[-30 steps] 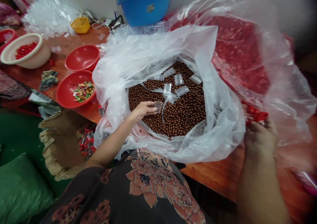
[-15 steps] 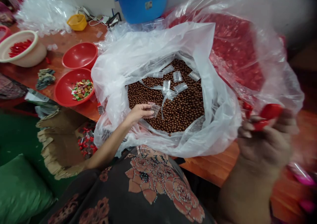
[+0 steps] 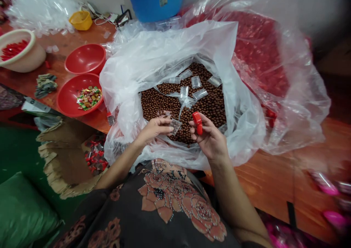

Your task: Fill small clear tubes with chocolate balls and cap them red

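A white plastic bag [image 3: 123, 72] lies open, filled with small brown balls [image 3: 161, 102]. Several clear plastic containers, one of them a clear container [image 3: 196, 81], rest on the balls. Over the bag's near left part, my left hand [image 3: 155, 130] pinches a clear plastic box [image 3: 175, 126] between thumb and fingers. My right hand [image 3: 210, 135] is just right of it, closed on a red plastic piece [image 3: 197, 123]. The box and the red piece are apart.
Two red bowls stand left of the bag, an upper red bowl [image 3: 85, 59] and a lower red bowl [image 3: 67, 98] with wrapped candies. A blue basin [image 3: 156, 3] is behind. A bag of red pieces [image 3: 260, 54] sits at the right; a cardboard box [image 3: 63, 156] is at lower left.
My right hand has moved left from the right side to above the bag, bringing the red piece near the clear box. My left hand has barely shifted.
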### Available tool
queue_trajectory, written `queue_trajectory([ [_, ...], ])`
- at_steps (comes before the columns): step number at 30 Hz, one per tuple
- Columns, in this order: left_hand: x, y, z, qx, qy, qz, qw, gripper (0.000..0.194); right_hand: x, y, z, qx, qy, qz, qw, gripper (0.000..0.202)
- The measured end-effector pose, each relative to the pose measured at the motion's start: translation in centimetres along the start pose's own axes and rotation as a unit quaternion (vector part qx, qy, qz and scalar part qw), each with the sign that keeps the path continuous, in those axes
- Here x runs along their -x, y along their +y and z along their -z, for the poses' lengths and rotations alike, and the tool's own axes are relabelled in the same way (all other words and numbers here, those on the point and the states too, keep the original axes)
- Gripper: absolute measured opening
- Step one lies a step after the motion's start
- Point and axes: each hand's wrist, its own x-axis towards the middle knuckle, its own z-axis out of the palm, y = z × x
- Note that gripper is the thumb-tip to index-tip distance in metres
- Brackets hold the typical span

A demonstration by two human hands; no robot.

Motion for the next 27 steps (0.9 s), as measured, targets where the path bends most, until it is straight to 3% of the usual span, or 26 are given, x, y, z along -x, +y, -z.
queue_trajectory([
  [3,0.1,-0.5,-0.1,-0.013,-0.019,-0.012,1.0,0.039,-0.2,0.3,-0.2,0.04,-0.008,0.008,0.999,0.04],
  [7,0.2,-1.4,-0.5,-0.019,-0.036,-0.035,0.999,0.046,-0.2,1.2,-0.2,0.19,0.021,0.064,0.979,0.04],
  [12,0.6,-1.8,-1.1,-0.07,-0.046,-0.081,0.993,0.044,0.2,1.7,-0.1,0.389,-0.01,0.199,0.9,0.032],
  [18,1.2,-1.4,-1.3,-0.103,-0.029,-0.114,0.988,0.038,0.6,2.0,0.2,0.486,-0.06,0.294,0.821,0.037],
  [23,1.4,-1.5,-1.6,-0.09,-0.009,-0.127,0.988,0.034,0.4,2.9,0.2,0.597,-0.054,0.38,0.704,0.074],
  [27,1.1,-2.0,-2.3,-0.025,-0.014,-0.12,0.992,0.035,0.4,3.5,0.3,0.628,-0.042,0.381,0.677,0.073],
])
